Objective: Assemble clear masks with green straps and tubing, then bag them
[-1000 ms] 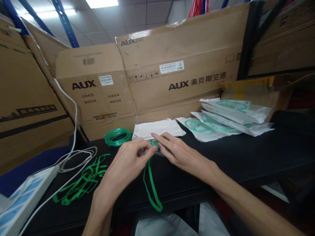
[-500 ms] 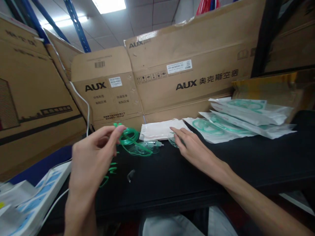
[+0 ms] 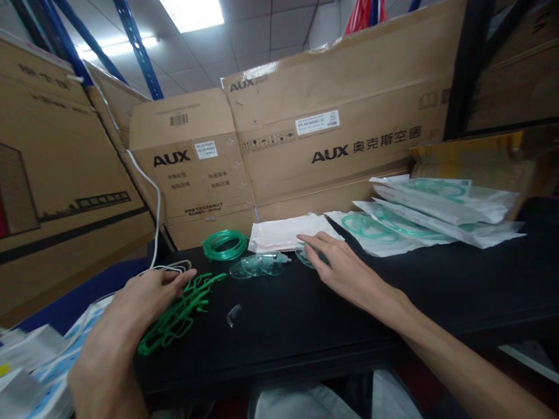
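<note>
My left hand (image 3: 146,299) is low at the left edge of a tangled pile of thin green elastic straps (image 3: 192,308). Its thumb and fingers are drawn together at the upper end of the pile, seemingly on a strap; the contact is partly hidden. My right hand (image 3: 338,259) reaches in from the right, fingers stretched out and apart, over a clear green-tinted oxygen mask (image 3: 302,255) that it partly covers. Between the hands lie more clear masks (image 3: 259,265), and behind them a coil of green tubing (image 3: 225,244). A small clear bent piece (image 3: 233,315) lies nearer me.
A white packet (image 3: 283,230) lies at the back, against cardboard (image 3: 349,128). White pouches with green tubing (image 3: 437,209) are piled at the right. On the left are a power strip (image 3: 56,372), a white cable (image 3: 152,192) and pale loops near my left hand.
My left hand has come down and left, from a raised pinch on a green strap to the strap pile. The strap that stretched across the masks is gone from there. My right hand has barely moved.
</note>
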The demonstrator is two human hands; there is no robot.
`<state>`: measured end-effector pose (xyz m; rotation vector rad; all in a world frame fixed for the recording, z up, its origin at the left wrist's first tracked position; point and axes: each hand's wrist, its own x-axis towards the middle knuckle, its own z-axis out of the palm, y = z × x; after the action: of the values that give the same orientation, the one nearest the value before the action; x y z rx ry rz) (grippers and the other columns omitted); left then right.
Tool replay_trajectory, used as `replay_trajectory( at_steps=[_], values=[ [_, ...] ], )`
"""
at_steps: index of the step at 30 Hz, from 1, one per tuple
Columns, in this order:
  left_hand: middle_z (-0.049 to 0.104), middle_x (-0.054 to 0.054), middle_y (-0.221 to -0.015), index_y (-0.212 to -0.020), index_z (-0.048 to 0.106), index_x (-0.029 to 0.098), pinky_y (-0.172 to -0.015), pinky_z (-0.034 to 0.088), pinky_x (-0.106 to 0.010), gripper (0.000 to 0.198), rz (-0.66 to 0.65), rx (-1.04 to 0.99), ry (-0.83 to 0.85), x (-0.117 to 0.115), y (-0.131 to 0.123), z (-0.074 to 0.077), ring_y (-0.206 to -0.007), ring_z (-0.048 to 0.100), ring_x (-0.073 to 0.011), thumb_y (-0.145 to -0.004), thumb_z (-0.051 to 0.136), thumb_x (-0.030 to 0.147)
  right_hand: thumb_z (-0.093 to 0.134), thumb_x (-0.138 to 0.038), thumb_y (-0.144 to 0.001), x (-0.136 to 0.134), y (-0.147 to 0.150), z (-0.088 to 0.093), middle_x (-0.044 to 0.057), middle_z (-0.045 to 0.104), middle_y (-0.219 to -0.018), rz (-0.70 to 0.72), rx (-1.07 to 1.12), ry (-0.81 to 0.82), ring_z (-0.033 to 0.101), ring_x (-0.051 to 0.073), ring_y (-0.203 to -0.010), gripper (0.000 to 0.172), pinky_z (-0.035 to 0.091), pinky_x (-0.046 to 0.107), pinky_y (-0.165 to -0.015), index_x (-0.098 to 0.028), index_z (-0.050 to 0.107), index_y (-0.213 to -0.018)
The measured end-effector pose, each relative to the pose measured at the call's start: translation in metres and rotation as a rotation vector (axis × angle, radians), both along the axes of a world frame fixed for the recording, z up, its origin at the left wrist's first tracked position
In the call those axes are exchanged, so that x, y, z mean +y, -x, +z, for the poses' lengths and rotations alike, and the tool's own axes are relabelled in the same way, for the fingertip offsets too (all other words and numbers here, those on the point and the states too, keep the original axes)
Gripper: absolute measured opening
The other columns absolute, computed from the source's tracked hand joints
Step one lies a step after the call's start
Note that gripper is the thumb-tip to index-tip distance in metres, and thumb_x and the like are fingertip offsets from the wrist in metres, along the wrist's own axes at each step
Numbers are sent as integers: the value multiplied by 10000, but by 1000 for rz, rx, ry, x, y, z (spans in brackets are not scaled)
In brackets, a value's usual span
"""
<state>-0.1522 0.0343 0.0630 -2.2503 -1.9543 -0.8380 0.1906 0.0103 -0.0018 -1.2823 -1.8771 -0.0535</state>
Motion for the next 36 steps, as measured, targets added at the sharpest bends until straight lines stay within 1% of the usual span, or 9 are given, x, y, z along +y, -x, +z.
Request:
replay_trajectory(
  at_steps=[3, 6, 9, 11, 15, 19, 24, 29, 36],
  values=[
    [808, -150, -863, -986, 833, 218, -643, 495, -418, 568, 134, 133, 70, -12, -20, 9, -813, 748, -416, -894, 528, 687, 411, -246, -1063, -4, 3, 3, 153, 686, -1196, 44, 10, 40, 652, 285, -1167, 379, 479, 442, -1041, -144, 645, -1343],
    [813, -102, -1015, -1096, 808, 258, -796, 512, -409, 529, -65, 54, 25, -23, -56, 15, -997, 734, -380, -923, 512, 661, 408, -249, -1067, -5, 5, 5, 129, 686, -1172, 117, 35, 27, 667, 261, -1129, 363, 502, 414, -1006, -179, 662, -1318],
    [819, -45, -957, -1004, 818, 284, -750, 513, -346, 423, -262, -38, 20, -31, -102, 12, -896, 750, -312, -947, 528, 587, 484, -247, -1041, -5, 5, 8, 107, 680, -1203, 202, 92, -33, 657, 241, -1155, 347, 502, 396, -1019, -220, 631, -1354],
    [817, -33, -901, -922, 824, 286, -699, 502, -328, 396, -393, -47, 50, -35, -131, 8, -823, 746, -286, -967, 525, 541, 546, -228, -1005, -7, 3, 11, 106, 667, -1239, 247, 137, -82, 645, 237, -1176, 374, 497, 404, -1038, -234, 607, -1374],
    [793, -18, -1082, -1052, 791, 285, -848, 514, -333, 283, -560, -226, -1, -44, -169, -7, -939, 719, -240, -986, 561, 436, 624, -222, -945, -12, -4, 14, 96, 663, -1298, 270, 325, -141, 615, 240, -1234, 351, 482, 419, -1073, -247, 642, -1294],
    [743, -54, -1183, -1160, 735, 248, -785, 552, -318, 315, -504, -488, -11, -49, -179, -38, -1003, 696, -231, -975, 575, 447, 615, -362, -965, -17, -7, 15, 100, 727, -1225, 339, 550, 99, 690, 243, -1120, 276, 552, 401, -974, -202, 703, -1172],
    [737, -106, -1107, -1167, 706, 204, -787, 562, -393, 400, -361, -568, -78, -51, -181, -71, -946, 688, -274, -910, 641, 503, 478, -314, -1026, -17, -1, 23, 96, 784, -1108, 341, 532, 215, 705, 247, -1071, 331, 515, 441, -1021, -165, 773, -1044],
    [714, -125, -1109, -1252, 678, 201, -947, 506, -505, 501, -249, -553, -96, -56, -181, -75, -1043, 644, -324, -847, 721, 492, 559, -273, -972, -20, 10, 20, 72, 795, -1069, 454, 545, 304, 714, 245, -1061, 257, 545, 404, -975, -180, 795, -1017],
    [768, -116, -1071, -1206, 743, 167, -888, 535, -383, 518, -342, -860, 136, -55, -169, -78, -1015, 692, -293, -886, 628, 558, 624, -433, -954, -31, 12, 0, 104, 737, -1242, 392, 594, 341, 700, 253, -1093, 365, 554, 391, -948, -181, 743, -1189]
  ],
)
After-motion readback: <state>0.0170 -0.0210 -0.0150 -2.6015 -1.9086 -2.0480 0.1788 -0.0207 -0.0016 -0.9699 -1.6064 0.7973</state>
